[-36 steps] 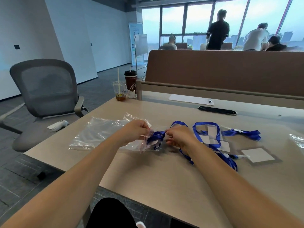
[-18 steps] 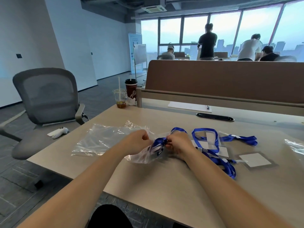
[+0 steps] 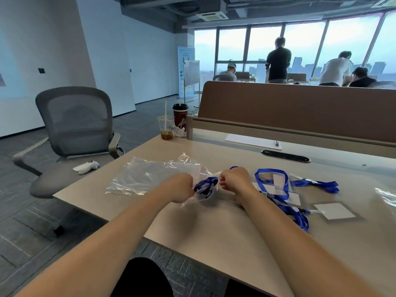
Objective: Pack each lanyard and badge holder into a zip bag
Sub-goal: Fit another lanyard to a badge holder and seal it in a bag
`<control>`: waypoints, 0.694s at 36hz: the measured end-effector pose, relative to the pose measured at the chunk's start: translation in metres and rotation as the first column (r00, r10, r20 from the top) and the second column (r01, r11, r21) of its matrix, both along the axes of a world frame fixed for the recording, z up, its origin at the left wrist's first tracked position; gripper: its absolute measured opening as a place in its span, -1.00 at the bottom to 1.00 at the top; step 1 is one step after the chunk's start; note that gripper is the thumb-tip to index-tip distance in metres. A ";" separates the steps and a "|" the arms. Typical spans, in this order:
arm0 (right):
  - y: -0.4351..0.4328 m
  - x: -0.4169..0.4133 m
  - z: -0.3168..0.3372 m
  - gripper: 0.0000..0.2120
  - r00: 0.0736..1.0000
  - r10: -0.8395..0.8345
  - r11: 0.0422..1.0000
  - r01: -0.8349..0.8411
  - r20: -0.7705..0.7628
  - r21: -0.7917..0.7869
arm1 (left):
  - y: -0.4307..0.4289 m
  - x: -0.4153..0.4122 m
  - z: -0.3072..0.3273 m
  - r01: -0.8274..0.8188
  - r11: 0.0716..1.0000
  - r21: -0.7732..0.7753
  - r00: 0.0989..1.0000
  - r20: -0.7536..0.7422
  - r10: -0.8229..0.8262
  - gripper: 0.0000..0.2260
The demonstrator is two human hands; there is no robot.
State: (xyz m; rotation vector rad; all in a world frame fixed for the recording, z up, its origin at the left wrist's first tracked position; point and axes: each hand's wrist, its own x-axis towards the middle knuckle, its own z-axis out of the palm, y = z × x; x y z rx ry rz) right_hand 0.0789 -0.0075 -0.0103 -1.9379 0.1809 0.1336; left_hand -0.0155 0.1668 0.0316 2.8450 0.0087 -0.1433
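I have both hands curled close together over the pale wooden desk [image 3: 214,236], nearer its left edge than its right. My left hand [image 3: 179,187] pinches one side of a small clear plastic zip bag [image 3: 200,198] and my right hand [image 3: 233,181] pinches the other, so the bag hangs between them just above the desktop. A bunched blue fabric lanyard [image 3: 205,184] sits inside it. I cannot tell whether its badge holder is in there too, or whether the zip is closed.

I judge the bag film to be thin, light and slippery, so it will crumple rather than resist. The best hold is on the stiffer zip strip, one end in each hand. The lanyard is soft and springy, and I expect it to unfold and push back toward the mouth.

A loose pile of empty clear bags [image 3: 150,176] lies toward the left edge. Toward the right edge lie more looped blue lanyards [image 3: 271,183] and a flat clear badge holder with a white card [image 3: 334,211], which looks semi-stiff and best lifted by an edge
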 end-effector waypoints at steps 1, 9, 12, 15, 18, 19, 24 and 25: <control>-0.001 0.009 -0.006 -0.88 1.000 0.002 0.999 -0.002 0.020 -0.042 | 0.000 0.001 0.001 -0.006 1.000 0.002 1.000 0.002 0.006 -0.83; -0.004 -0.048 0.037 -0.75 0.940 0.169 0.907 -0.032 0.295 -0.420 | -0.001 0.006 0.010 -0.106 0.990 -0.090 0.991 0.076 0.113 -0.79; -0.007 -0.047 0.039 -0.76 0.902 0.256 0.854 -0.042 0.349 -0.519 | 0.001 0.009 0.013 -0.108 0.991 -0.075 0.980 0.157 0.119 -0.73; -0.011 -0.048 0.043 -0.79 0.878 0.320 0.793 -0.043 0.355 -0.608 | 0.006 0.011 0.015 -0.147 0.976 -0.163 0.956 0.228 0.183 -0.81; -0.015 -0.047 0.046 -0.86 0.861 0.339 0.762 -0.016 0.379 -0.647 | 0.009 0.012 0.018 -0.173 0.954 -0.244 0.934 0.265 0.238 -0.85; -0.016 -0.046 0.046 -0.87 0.857 0.337 0.758 -0.002 0.389 -0.652 | 0.010 0.012 0.019 -0.173 0.949 -0.265 0.931 0.270 0.245 -0.85; -0.020 -0.043 0.047 -0.92 0.847 0.263 0.816 0.060 0.463 -0.574 | 0.013 0.007 0.025 -0.143 0.911 -0.387 0.928 0.269 0.259 -0.80; -0.020 -0.042 0.048 -0.92 0.847 0.256 0.829 0.054 0.465 -0.556 | 0.014 0.006 0.026 -0.130 0.906 -0.404 0.933 0.260 0.250 -0.76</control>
